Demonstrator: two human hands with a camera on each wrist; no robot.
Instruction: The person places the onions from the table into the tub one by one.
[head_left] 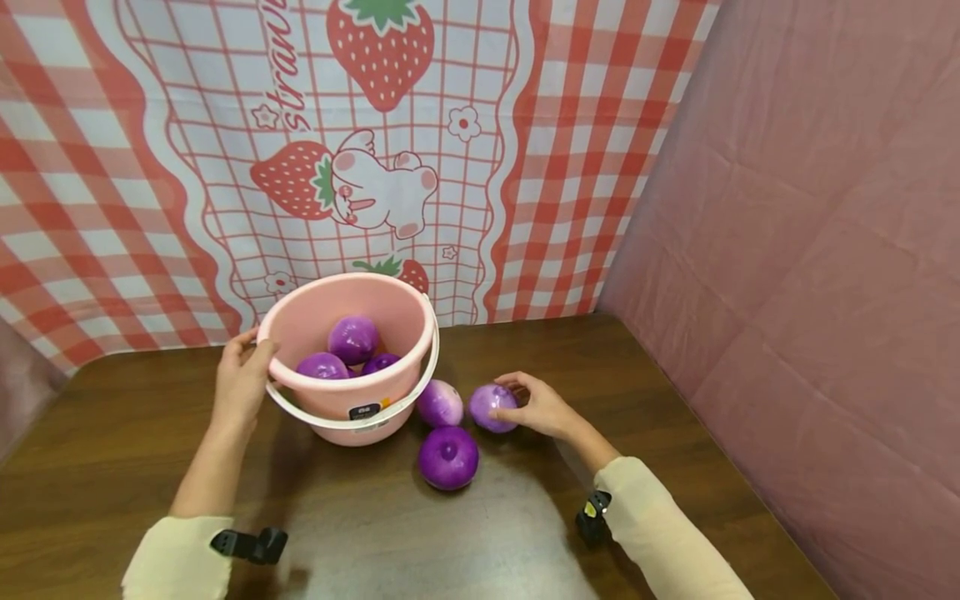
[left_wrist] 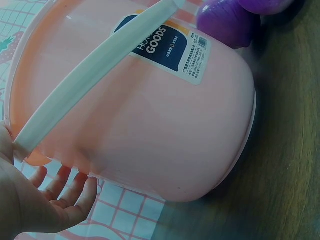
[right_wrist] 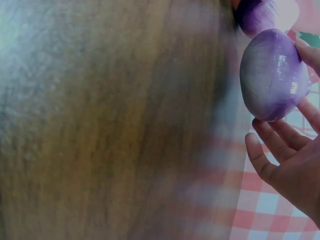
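Pinching a pale purple onion [head_left: 489, 407] between thumb and curled fingers [right_wrist: 272, 141], our right hand [head_left: 546, 410] holds it right of the bucket; we cannot tell whether it touches the tabletop [head_left: 352, 517]. Its glossy, rounded skin could slip if we squeeze off-centre. Our left hand [head_left: 238, 385] grips the rim of the pink bucket [head_left: 378, 396], thumb over the edge, other fingers bent outside; pulling hard there might, we judge, tip it and spill the onions inside [head_left: 354, 339]. The white handle [left_wrist: 97, 72] slants across the near side and could snag our knuckles. Farther out, a two-toned onion [head_left: 441, 404] and a dark purple onion [head_left: 448, 458] lie loose, so a nudge could set either rolling.
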